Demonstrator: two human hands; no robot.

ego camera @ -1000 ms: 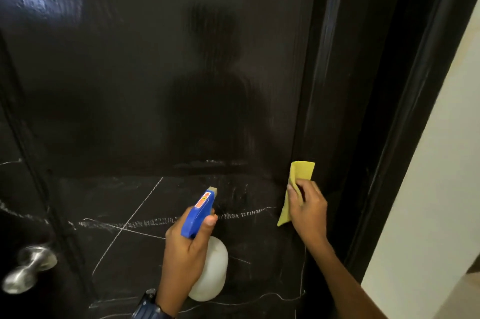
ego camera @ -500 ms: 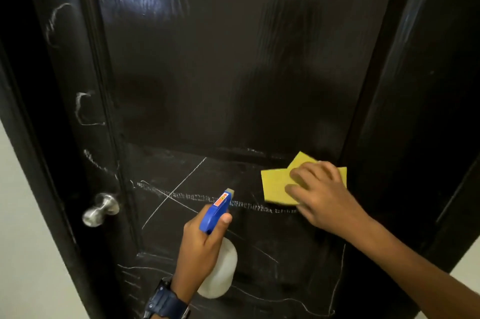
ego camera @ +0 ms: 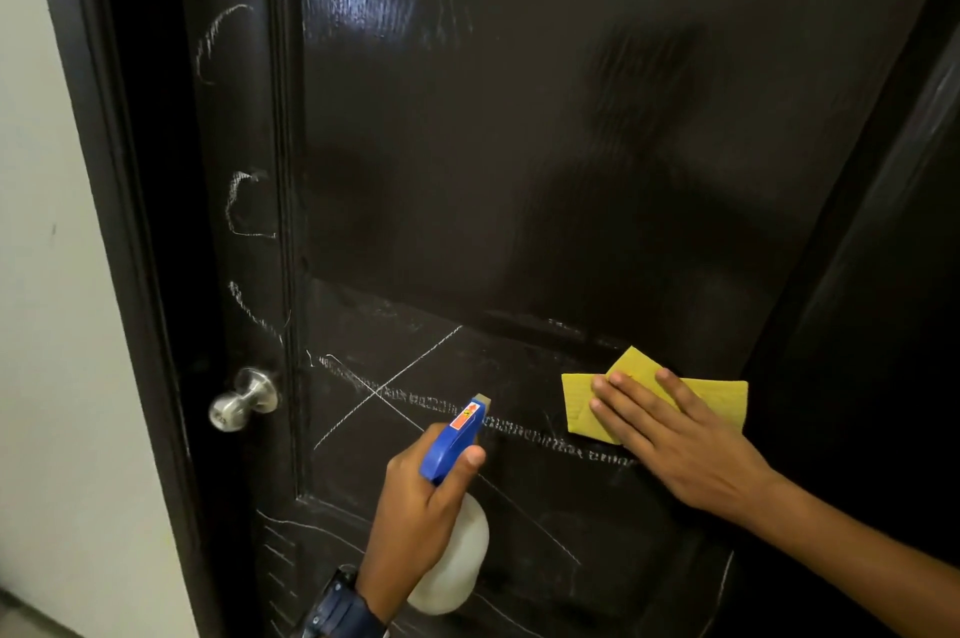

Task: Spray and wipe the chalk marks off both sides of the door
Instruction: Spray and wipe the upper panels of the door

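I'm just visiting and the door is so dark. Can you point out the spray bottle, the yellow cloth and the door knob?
spray bottle (ego camera: 453, 434): head view, on its blue trigger head.
yellow cloth (ego camera: 579, 401): head view, on its bare left part.
door knob (ego camera: 228, 409): head view, on the round metal end.

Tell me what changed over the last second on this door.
The right hand went from gripping the yellow cloth at the door's right edge to pressing it flat on the door, then slid it leftward along the horizontal chalk line. The left hand still holds the spray bottle, aimed at the door; nothing was let go.
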